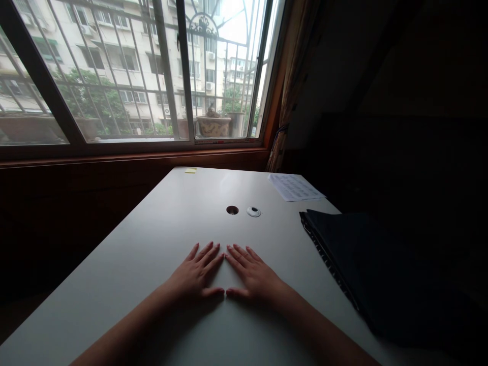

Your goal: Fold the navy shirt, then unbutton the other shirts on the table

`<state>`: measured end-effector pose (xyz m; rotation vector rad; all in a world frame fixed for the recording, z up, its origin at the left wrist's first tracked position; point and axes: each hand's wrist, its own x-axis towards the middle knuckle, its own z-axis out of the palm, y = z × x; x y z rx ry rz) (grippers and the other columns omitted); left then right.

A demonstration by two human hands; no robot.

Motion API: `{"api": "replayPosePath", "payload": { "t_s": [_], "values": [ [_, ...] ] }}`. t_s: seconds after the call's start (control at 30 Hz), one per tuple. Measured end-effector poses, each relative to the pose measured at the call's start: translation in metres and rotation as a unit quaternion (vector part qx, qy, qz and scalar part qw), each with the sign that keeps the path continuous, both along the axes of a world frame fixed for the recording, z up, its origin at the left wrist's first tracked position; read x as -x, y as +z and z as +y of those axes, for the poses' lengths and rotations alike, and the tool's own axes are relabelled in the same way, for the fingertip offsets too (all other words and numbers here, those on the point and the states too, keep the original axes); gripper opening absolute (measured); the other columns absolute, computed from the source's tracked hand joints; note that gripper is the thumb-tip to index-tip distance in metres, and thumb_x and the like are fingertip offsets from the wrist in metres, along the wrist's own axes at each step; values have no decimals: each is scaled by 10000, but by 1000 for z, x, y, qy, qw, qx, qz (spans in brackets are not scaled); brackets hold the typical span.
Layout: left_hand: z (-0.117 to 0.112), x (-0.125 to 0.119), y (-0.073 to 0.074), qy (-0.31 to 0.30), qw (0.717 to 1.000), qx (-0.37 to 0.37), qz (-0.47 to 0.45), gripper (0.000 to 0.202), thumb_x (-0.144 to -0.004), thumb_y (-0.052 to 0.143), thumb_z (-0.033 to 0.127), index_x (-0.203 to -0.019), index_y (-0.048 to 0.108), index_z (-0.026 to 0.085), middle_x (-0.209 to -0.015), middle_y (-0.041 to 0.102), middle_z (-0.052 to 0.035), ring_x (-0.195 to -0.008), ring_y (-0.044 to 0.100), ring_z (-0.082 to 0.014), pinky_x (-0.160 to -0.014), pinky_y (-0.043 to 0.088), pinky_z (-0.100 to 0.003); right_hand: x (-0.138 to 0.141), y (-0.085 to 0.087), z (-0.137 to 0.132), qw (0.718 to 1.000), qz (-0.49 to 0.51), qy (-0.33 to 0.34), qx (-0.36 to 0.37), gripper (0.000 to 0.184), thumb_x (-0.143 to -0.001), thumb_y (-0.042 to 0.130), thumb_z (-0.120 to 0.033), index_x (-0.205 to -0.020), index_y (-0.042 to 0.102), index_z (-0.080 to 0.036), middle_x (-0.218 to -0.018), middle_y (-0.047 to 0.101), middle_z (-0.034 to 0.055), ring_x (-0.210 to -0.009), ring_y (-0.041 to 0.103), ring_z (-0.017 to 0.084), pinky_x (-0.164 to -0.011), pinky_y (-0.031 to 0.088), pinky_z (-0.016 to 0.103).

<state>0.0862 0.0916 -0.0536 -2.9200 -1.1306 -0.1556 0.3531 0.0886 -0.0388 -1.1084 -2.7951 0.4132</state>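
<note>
My left hand [196, 273] lies flat on the white table [152, 239], palm down with its fingers spread. Mirroring it, my right hand [252, 274] also rests palm down, fingers apart. The thumbs point at each other and the index fingertips nearly meet, so a patch of tabletop shows between the hands; whether the tips touch I cannot tell. Neither hand holds anything. Beyond the fingertips is a round cable hole [232, 210] in the tabletop, and just right of it lies a white round cap [253, 212] with a dark opening.
Dark folded fabric [354, 254] with a toothed-looking edge covers the table's right side. Printed paper sheets [295, 187] lie at the far right corner, a yellow sticky note [191, 170] at the far left. Behind the table stands a barred window [183, 76] with a curtain [284, 117] beside it.
</note>
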Motion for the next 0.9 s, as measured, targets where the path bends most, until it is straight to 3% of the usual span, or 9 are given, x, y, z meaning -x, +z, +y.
{"api": "replayPosePath", "payload": {
  "t_s": [0.63,0.77,0.9],
  "values": [
    [1,2,-2,-5,1000,-6,-18,899,-915,378,751,-1608,103,248,-1652,187,-117,-1516,191,-362,-1217,104,-582,1,2,1,1000,-8,1,0,899,-920,393,-747,-1609,94,-253,-1668,56,47,-1545,63,280,-1255,40,515],
    [2,-1,2,-28,998,-14,-63,765,-924,494,661,-1552,339,252,-1576,401,-110,-1475,302,-356,-1210,151,-604,1,4,1,1000,-8,-5,7,894,-921,392,-745,-1607,131,-234,-1668,71,45,-1546,64,276,-1256,54,510],
    [-2,-6,13,-94,988,-18,-122,311,-968,564,437,-1239,660,319,-1293,671,-30,-1343,486,-257,-1235,176,-531,0,5,1,1000,-4,-13,7,904,-914,409,-745,-1603,174,-210,-1665,128,58,-1541,112,276,-1257,92,501]
  ]
}}
